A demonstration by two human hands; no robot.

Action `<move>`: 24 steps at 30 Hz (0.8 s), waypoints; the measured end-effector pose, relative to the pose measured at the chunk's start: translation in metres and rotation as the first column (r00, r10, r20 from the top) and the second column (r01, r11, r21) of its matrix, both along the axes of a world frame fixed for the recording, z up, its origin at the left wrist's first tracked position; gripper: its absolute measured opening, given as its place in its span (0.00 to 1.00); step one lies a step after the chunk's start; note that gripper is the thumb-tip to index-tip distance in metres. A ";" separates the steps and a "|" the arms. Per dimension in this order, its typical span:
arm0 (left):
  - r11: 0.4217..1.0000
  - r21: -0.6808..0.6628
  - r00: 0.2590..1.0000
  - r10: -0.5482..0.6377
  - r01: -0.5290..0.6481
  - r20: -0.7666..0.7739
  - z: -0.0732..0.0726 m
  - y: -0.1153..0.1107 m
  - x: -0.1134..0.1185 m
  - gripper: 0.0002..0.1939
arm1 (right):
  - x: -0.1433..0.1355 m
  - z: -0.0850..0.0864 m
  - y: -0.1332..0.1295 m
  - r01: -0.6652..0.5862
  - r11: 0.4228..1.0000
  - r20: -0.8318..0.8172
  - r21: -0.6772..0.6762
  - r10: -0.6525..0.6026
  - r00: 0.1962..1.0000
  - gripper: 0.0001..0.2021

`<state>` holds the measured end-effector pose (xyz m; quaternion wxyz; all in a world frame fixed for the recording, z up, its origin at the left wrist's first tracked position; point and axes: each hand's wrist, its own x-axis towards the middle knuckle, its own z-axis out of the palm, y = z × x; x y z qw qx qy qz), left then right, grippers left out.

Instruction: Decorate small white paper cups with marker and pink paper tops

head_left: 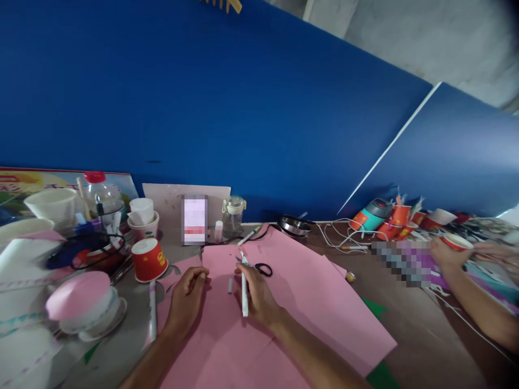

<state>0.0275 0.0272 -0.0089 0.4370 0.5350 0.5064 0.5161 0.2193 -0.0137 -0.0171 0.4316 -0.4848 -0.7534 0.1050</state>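
Over the large pink paper sheet (316, 292), my right hand (261, 297) is closed on a slim white stick-shaped thing (244, 294), its lower end pointing toward me. What kind of thing it is I cannot tell. My left hand (188, 294) hovers above the paper's left part, fingers curled in, with nothing seen between them. A short grey strip (230, 285) lies on the paper between both hands. Just beyond my right hand rest scissors with black handles (264, 269), their blades partly behind my fingers.
Left stand a red paper cup (149, 260), a pink-topped paper piece (81, 294) and stacked white cups (52, 205). At the back are a phone (194, 220), a lidded jar (234, 215) and a tape roll (294, 226). Right, another person's hand (446, 256) holds a paper cup (458, 242).
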 end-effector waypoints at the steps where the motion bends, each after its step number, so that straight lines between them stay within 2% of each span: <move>1: 1.000 0.017 0.999 -0.024 0.025 -0.044 -0.002 0.000 0.000 0.12 | -0.001 -0.001 0.000 -0.010 1.000 0.033 0.019 0.009 0.999 0.26; 5: 0.977 0.103 0.969 -0.166 0.187 -0.180 -0.011 -0.003 0.004 0.09 | -0.004 -0.002 0.002 -0.054 0.998 0.180 -0.020 0.056 0.982 0.27; 9: 0.923 0.151 0.902 -0.293 0.353 -0.317 -0.013 -0.008 0.008 0.08 | -0.008 0.000 0.002 -0.045 0.999 0.251 -0.022 0.049 0.967 0.19; 13: 0.913 0.125 0.868 -0.317 0.389 -0.383 -0.008 -0.012 0.007 0.09 | -0.010 0.002 0.000 -0.004 0.999 0.220 0.042 -0.006 0.976 0.15; 19: 0.896 0.087 0.872 -0.395 0.435 -0.289 -0.005 -0.019 0.006 0.14 | -0.013 0.014 0.000 -0.066 0.998 0.120 -0.001 0.066 0.991 0.09; 21: 0.916 0.075 0.907 -0.373 0.393 -0.194 -0.006 -0.019 0.008 0.13 | -0.017 0.021 0.002 -0.090 0.995 0.077 -0.048 0.093 0.993 0.09; 24: 0.966 0.027 0.966 -0.257 0.257 0.006 -0.004 -0.017 0.009 0.12 | -0.023 0.031 0.009 -0.117 0.987 0.007 -0.108 0.118 0.993 0.12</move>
